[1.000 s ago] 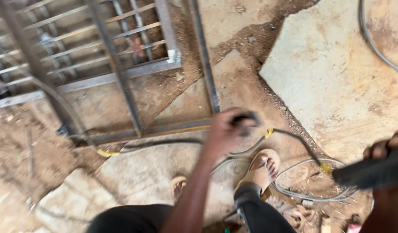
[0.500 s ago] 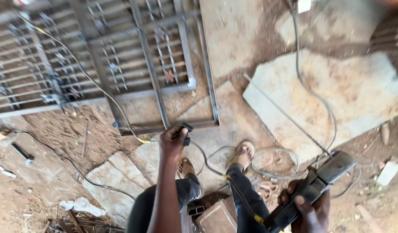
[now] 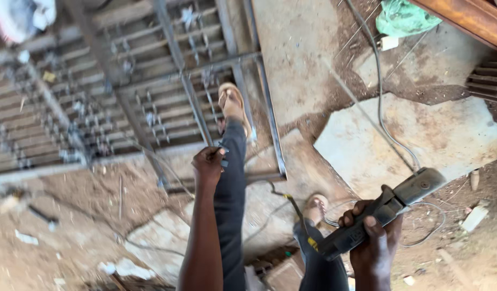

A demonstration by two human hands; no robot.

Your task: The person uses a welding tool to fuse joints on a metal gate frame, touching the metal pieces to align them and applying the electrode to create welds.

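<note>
Between the fingers of the right hand (image 3: pixel 373 237) sits the grey body of a grinder (image 3: pixel 379 213), gripped around its middle; the fingers are wrapped tight on it, thumb over the top, and the tool's rear end points up and to the right past the knuckles. Its cable (image 3: pixel 382 97) runs from that rear end away across the slab (image 3: pixel 421 137) beyond the fingers. The disc end is hidden below the hand, so I cannot tell how it faces.

The left hand (image 3: pixel 208 164) is held out ahead, fingers pinched together on a small dark piece (image 3: pixel 222 153) that I cannot identify; it is blurred. Just beyond those fingertips lies the metal gate (image 3: pixel 140 108), flat on the ground, with one foot (image 3: pixel 232 105) planted on its frame.

My reading is that this is a carrying and positioning step: the person is stepping onto the gate with the tool in hand, not yet working on metal. The next move would call for settled footing, slack in the cable clear of the legs, and the small piece placed or put aside so both hands can steady the grinder.
</note>
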